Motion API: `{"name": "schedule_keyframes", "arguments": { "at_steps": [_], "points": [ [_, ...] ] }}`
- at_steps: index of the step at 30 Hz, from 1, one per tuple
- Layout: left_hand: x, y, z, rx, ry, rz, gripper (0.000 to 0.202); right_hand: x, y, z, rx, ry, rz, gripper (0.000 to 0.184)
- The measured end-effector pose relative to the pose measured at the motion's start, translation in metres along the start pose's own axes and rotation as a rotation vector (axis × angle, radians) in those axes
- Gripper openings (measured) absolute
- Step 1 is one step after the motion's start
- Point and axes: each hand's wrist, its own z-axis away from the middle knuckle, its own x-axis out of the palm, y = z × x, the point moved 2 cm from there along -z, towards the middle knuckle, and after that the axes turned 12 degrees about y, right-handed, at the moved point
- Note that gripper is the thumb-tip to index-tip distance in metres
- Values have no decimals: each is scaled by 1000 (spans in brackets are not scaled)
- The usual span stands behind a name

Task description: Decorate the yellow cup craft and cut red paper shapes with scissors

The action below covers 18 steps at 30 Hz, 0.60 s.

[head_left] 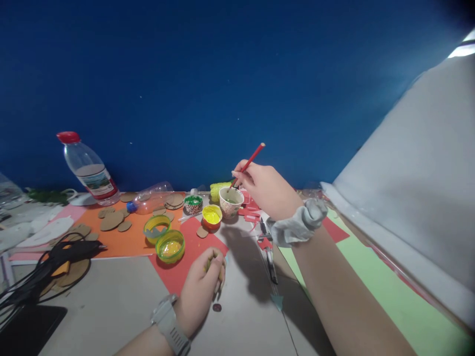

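Observation:
My right hand point(260, 185) pinches a red-handled paintbrush point(254, 155). The brush slants down, its lower end inside a patterned paper cup point(230, 209) of greenish liquid. Lower and to the left, my left hand point(204, 277) rests over the table with its fingers curled in; whatever they may hold is hidden. Beside the paper cup stand a small cup of yellow paint point(212, 216) and a cup of green paint point(193, 203). Two yellow-green round containers point(169, 246) sit left of my left hand, the nearer one with yellow paint in it. A small dark red piece point(217, 307) lies below that hand.
At the back left a red-capped water bottle point(92, 173) leans. Cardboard discs point(112, 220) lie on orange paper point(139, 243). A black-cabled tool point(70, 252) lies at left, above a dark flat object point(31, 329). Green paper point(371, 277) spreads under my right forearm.

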Motion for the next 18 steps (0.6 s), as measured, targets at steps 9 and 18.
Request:
{"name": "schedule_keyframes", "arguments": {
  "at_steps": [9, 18],
  "points": [
    [-1, -1, 0, 1, -2, 3, 31, -3, -8, 2, -30, -74, 101, 18],
    [-2, -1, 0, 0, -1, 1, 31, -4, -10, 2, -43, -98, 130, 20]
  ]
}}
